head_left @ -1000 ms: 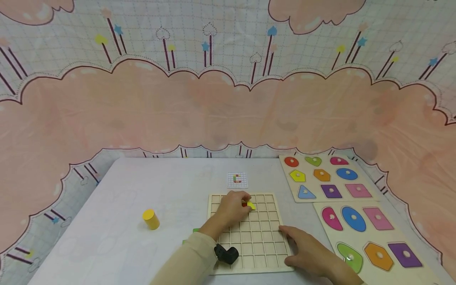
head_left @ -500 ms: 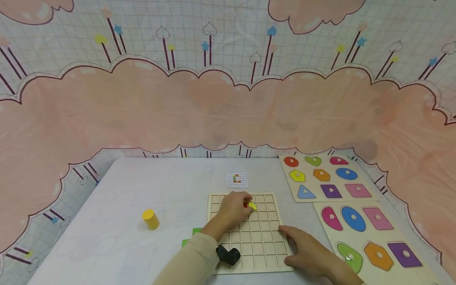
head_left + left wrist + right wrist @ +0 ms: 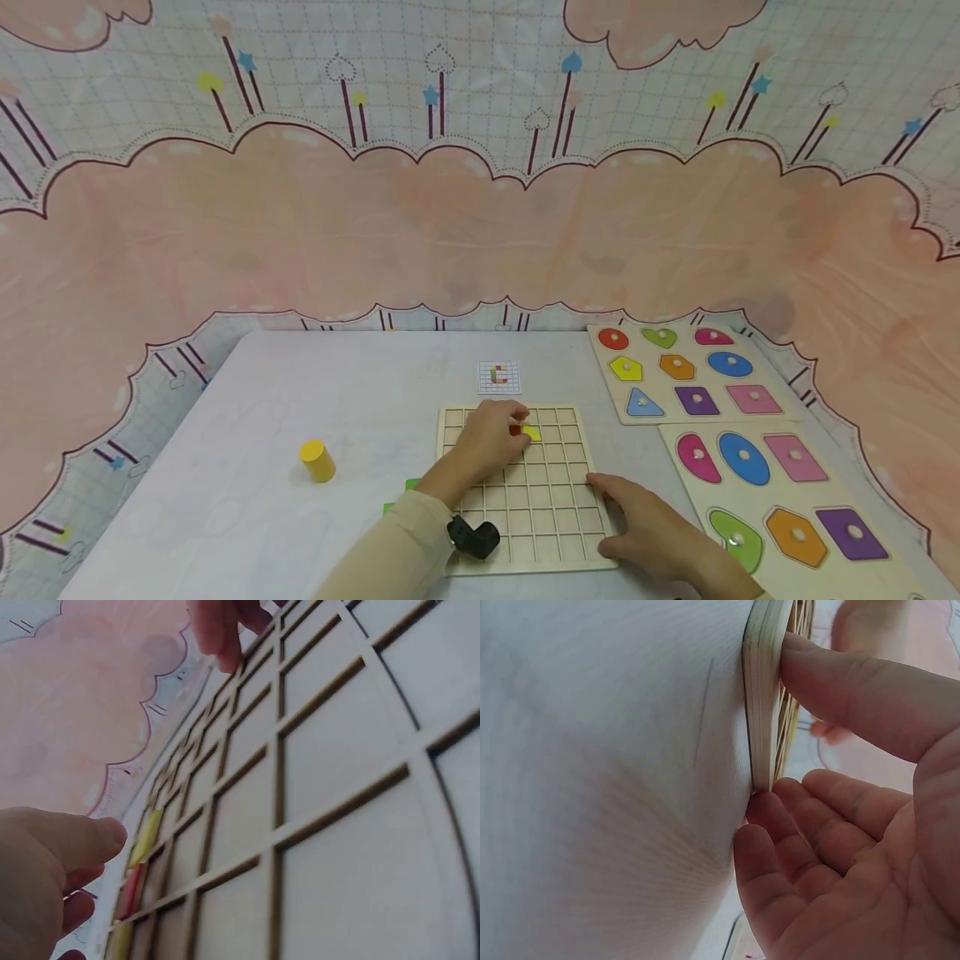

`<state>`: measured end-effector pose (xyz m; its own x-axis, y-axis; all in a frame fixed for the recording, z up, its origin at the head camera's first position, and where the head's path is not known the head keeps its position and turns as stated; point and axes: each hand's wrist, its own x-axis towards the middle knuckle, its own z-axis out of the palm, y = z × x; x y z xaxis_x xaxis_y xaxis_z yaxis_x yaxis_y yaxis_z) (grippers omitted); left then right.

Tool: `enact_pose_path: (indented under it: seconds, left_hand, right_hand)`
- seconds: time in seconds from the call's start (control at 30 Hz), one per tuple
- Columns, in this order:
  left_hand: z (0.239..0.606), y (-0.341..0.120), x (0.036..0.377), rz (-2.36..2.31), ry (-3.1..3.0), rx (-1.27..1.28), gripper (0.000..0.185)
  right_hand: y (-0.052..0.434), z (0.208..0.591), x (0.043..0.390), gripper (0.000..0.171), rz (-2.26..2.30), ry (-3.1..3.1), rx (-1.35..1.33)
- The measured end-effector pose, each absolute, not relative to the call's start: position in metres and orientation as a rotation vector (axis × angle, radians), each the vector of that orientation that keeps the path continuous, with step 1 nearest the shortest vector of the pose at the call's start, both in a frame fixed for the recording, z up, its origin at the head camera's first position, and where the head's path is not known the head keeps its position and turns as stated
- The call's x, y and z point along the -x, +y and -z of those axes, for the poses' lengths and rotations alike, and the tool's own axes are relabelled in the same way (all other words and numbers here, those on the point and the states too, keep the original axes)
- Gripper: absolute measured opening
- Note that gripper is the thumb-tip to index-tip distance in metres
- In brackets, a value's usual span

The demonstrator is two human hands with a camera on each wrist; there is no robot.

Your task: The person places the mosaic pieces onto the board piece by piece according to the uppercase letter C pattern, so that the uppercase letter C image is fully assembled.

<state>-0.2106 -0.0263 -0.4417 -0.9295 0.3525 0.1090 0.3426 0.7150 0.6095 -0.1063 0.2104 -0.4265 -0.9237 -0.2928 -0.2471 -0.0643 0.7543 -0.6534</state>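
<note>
A pale wooden grid board (image 3: 551, 498) lies on the white table. Over its far rows is my left hand (image 3: 487, 437), thumb and fingers beside a yellow tile (image 3: 531, 433) and a red tile (image 3: 515, 430). In the left wrist view, the yellow tile (image 3: 146, 838) sits in a cell with a gap to the thumb. Below the red tile (image 3: 130, 891) another yellowish tile (image 3: 121, 939) shows. My right hand (image 3: 652, 529) rests against the board's right edge; in the right wrist view, thumb and fingertips touch the board's side (image 3: 762, 697).
A small pattern card (image 3: 499, 377) lies behind the board. A yellow cylinder (image 3: 318, 462) stands to the left. Green blocks (image 3: 412, 484) show beside the left forearm. Two knobbed shape puzzles, one far (image 3: 652, 398) and one near (image 3: 738, 492), lie on the right.
The yellow tile beside my left fingers has shifted slightly right and now lies flat in its cell. My left hand has barely moved; the right hand stays at the board's edge.
</note>
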Motion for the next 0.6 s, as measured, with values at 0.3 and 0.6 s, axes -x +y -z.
enact_pose_path:
  seconds: [0.3, 0.6]
  left_hand:
    - [0.414, -0.059, 0.205, -1.021, 2.946, -0.628, 0.034]
    - [0.403, -0.099, 0.19, -1.016, 2.996, -0.479, 0.037]
  right_hand:
    - [0.209, 0.425, 0.107, 0.08, 0.944, 2.625, 0.239]
    - [0.205, 0.425, 0.107, 0.08, 0.93, 2.617, 0.175]
